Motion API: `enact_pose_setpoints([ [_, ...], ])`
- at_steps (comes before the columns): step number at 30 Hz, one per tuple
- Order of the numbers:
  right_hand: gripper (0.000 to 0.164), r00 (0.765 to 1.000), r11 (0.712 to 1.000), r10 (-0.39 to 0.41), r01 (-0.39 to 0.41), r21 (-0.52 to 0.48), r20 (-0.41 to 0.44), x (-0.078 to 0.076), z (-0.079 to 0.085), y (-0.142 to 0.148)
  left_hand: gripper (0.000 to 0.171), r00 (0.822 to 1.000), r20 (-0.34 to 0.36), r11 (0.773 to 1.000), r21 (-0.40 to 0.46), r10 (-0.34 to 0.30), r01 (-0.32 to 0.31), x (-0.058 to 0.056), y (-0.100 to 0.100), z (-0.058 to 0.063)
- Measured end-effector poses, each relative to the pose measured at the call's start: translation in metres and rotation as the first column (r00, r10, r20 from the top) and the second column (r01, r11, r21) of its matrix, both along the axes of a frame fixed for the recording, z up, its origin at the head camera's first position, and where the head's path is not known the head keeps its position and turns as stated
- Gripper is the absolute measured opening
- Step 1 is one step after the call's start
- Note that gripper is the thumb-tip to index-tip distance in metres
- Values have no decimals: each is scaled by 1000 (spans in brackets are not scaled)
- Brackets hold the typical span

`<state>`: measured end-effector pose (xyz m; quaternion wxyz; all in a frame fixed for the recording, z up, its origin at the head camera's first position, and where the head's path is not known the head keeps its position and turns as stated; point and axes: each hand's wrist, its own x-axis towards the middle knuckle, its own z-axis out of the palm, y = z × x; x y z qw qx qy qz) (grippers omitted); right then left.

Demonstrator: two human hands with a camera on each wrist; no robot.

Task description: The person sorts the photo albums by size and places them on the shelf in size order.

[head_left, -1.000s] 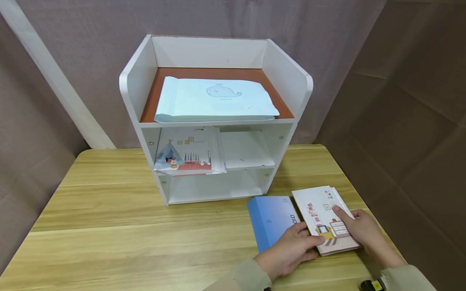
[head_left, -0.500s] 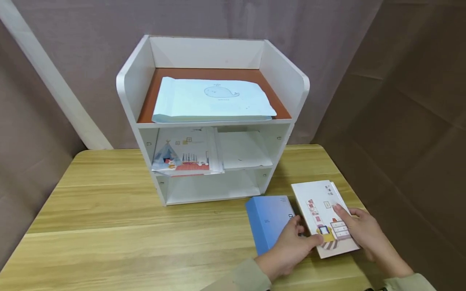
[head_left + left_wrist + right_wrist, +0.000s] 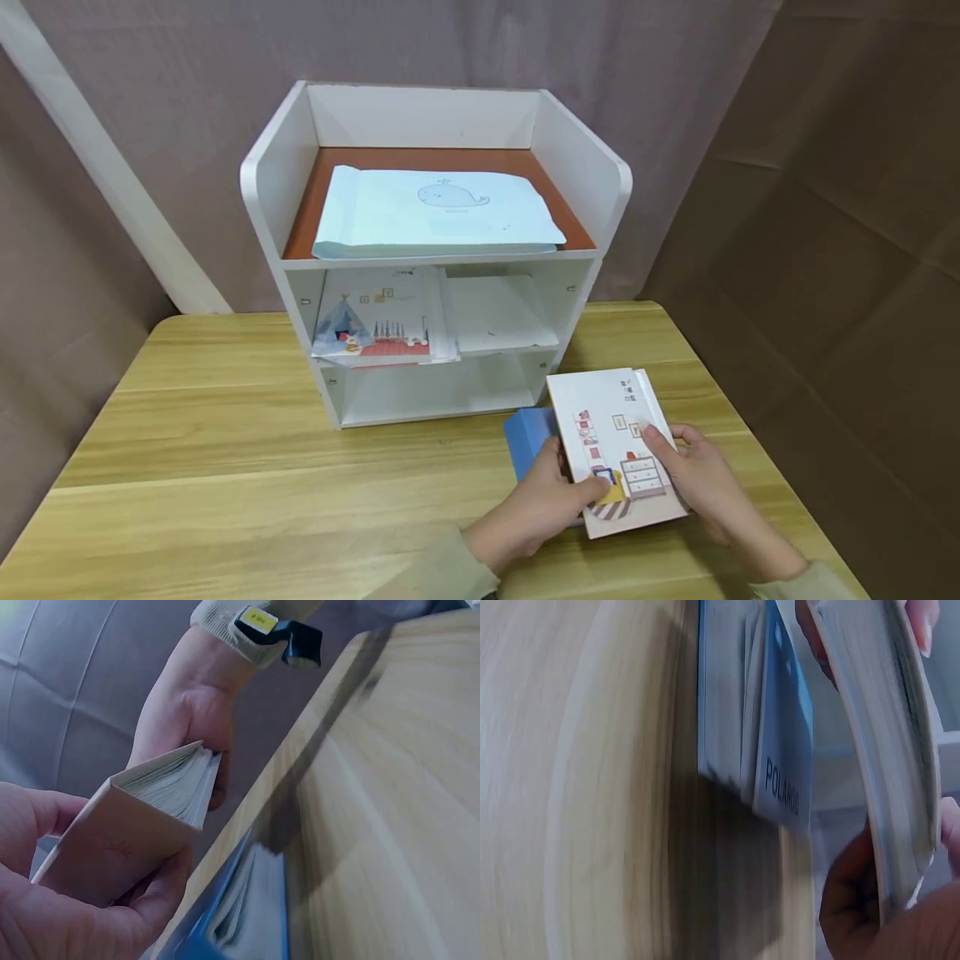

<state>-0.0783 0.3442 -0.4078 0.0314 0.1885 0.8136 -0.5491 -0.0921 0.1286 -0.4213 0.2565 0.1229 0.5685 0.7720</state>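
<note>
A thick white album [image 3: 600, 425] with a drawn room on its cover is held tilted above the table by both hands. My left hand [image 3: 540, 500] grips its left side at the spine, thumb on the cover. On the opposite side, my right hand [image 3: 697, 475] pinches the page edge, thumb on the front. The left wrist view shows the album's plain beige spine [image 3: 112, 844] and fanned pages. Under it lies a blue album [image 3: 528, 437], partly covered in the head view; the word POLAROID shows on its cover [image 3: 784, 742] in the right wrist view.
A white shelf unit [image 3: 618, 179] stands at the back of the wooden table [image 3: 262, 500]. A pale whale-print packet [image 3: 442, 212] lies on its top deck. Illustrated booklets [image 3: 375, 321] rest at the left of the middle shelf [image 3: 502, 312]. Cloth drapes hang behind and at the sides.
Both hands have lifted the white album and carried it left, so that it now overlaps the blue album in the head view. The left hand has closed round its spine side.
</note>
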Motion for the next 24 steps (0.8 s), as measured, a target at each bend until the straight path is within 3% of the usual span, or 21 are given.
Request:
enact_pose_setpoints([
  [4, 66, 997, 992, 71, -70, -109, 9, 0, -2, -11, 47, 998, -53, 999, -35, -19, 18, -4, -20, -2],
  [9, 57, 982, 955, 187, -184, -232, -9, 2, -3, -22, 50, 995, -79, 997, -52, -65, 61, -9, -47, -2],
  [14, 53, 950, 915, 306, -310, -256, -58, 1, -7, -32, 49, 991, -103, 993, -94, -81, 72, -11, -72, 2],
  [24, 54, 941, 907, 325, -339, -250, -98, -8, -11, -58, 48, 990, -132, 977, -210, -53, 24, -16, -107, 3],
])
